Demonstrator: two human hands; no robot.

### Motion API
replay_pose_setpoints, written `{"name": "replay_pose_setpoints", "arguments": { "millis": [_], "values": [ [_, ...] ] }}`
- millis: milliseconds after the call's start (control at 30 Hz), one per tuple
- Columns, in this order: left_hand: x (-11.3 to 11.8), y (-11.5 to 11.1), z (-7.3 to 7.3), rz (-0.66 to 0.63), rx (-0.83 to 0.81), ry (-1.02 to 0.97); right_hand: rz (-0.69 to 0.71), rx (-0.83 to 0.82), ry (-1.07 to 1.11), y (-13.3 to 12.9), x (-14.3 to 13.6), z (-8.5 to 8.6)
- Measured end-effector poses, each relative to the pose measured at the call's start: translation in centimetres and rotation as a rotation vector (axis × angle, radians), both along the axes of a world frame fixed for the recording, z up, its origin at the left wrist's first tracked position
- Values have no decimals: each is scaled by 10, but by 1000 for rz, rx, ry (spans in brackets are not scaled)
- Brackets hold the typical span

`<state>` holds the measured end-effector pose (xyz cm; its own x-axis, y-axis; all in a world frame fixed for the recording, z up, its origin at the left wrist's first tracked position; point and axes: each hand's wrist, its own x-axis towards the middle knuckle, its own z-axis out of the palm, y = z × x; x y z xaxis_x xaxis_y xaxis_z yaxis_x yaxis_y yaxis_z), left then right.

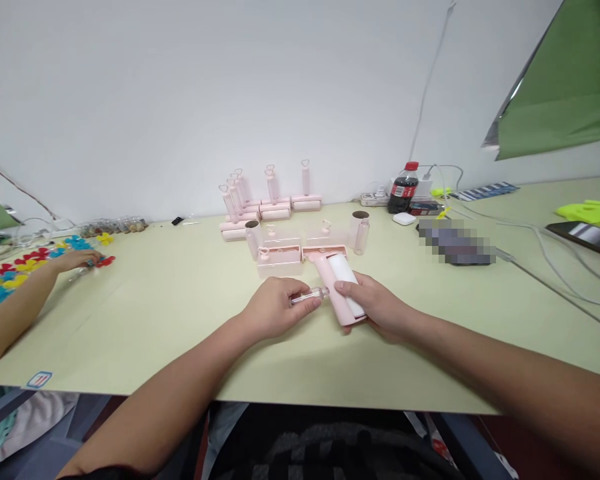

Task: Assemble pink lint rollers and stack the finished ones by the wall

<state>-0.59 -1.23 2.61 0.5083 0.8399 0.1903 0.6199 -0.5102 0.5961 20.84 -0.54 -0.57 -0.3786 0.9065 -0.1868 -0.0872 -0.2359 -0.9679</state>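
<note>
My left hand point(277, 308) pinches a small clear tube-like piece point(309, 296), whose right end meets the side of a pink roller holder. That pink holder point(332, 290), with a white roll point(347, 283) in it, is gripped by my right hand point(377, 301), the thumb lying over the roll. Just behind my hands are two pink open cases point(280, 255) with clear covers. A roll with a brown core point(253, 240) stands on their left, and another upright roll point(361, 233) on their right.
Assembled pink rollers with heart-shaped loops point(271, 190) stand by the wall. A cola bottle point(404, 189), a blurred dark object point(450, 243), cables and a phone point(585, 239) lie right on the table point(170, 333). At left, another person's hand point(80, 260) touches colourful flower-shaped pieces point(17, 280).
</note>
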Motion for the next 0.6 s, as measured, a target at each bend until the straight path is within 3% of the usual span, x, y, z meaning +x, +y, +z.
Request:
{"name": "replay_pose_setpoints", "arguments": {
  "millis": [400,500,600],
  "values": [
    [1,2,-5,-4,-32,-38,-58,49,-32,-6,-7,-11],
    [2,5,-10,-5,-143,-229,16,-38,141,-5,-2,0],
    [10,3,-18,-92,-278,-559,220,-51,326,-10,1,15]
  ]
}}
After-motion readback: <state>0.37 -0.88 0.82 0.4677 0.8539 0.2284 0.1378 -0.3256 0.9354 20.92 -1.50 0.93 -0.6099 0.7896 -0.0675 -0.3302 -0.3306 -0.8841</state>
